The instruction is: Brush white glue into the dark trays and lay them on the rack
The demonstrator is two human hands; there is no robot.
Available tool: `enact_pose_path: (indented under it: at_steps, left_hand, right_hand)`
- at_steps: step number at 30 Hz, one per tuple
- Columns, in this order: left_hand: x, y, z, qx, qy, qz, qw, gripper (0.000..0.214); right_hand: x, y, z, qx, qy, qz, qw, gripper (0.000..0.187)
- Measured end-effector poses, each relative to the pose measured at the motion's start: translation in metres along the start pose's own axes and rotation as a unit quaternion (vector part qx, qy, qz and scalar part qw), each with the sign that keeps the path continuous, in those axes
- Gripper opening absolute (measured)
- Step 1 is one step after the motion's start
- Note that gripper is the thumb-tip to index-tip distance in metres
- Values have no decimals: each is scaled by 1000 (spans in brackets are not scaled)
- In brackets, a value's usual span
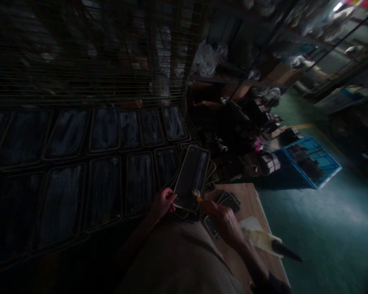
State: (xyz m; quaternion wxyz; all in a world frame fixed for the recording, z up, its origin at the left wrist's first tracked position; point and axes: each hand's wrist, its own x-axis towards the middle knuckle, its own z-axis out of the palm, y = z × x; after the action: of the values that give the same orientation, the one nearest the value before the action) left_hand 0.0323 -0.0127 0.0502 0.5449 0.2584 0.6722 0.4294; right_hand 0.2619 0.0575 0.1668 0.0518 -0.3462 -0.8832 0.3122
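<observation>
In the head view my left hand [164, 203] pinches the lower left edge of a dark rectangular panel [188, 173] with rounded corners and a pale rim. The panel is tilted, over a pile of similar ones. My right hand [223, 218] grips a small brush [198, 196] with pale bristles and an orange part near them. The bristles are at the panel's lower right, below a shiny wet-looking streak. Just beyond my right hand, several smaller dark plates [228, 200] lie on a wooden board [250, 196].
Rows of dark panels with streaked surfaces [139, 179] fill the left side, before a wire rack [184, 87]. A pale container with a black pointed tip [263, 241] lies on the board at right. A blue crate [313, 163] stands on the green floor, near stacked dark bundles [260, 114].
</observation>
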Motion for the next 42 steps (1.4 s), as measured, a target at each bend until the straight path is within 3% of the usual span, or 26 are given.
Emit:
enact_pose_path:
  at_steps: [5, 9, 14, 20, 25, 28, 31, 35, 42]
  left_hand:
    - [0, -2, -2, -8, -8, 10, 1000, 21]
    - [-2, 0, -3, 2, -19, 12, 1000, 16]
    - [-2, 5, -3, 45, -14, -9, 999, 8]
    - [1, 3, -3, 28, -12, -12, 999, 10]
    - [-1, 5, -3, 34, -6, -18, 999, 11]
    - [-2, 7, -3, 34, -7, -12, 999, 10]
    - [-3, 7, -3, 27, -11, -9, 1000, 9]
    - [-3, 6, -2, 19, -4, -10, 1000, 9]
    - [-2, 8, -3, 31, -19, -31, 999, 6]
  right_hand:
    - [-3, -14, -7, 137, -47, 17, 989, 30]
    - [22, 1, -5, 221, -54, 16, 974, 31]
    - [79, 44, 2, 287, 45, 14, 957, 33]
    - [128, 60, -15, 194, 185, 1, 963, 34]
    - [154, 58, -21, 48, 211, -48, 975, 30]
    - [163, 61, -14, 19, 187, -60, 980, 29]
    - [153, 59, -7, 41, 137, -79, 987, 28]
    - [114, 47, -1, 110, 58, -95, 988, 28]
    - [48, 24, 13, 276, -33, -13, 961, 30]
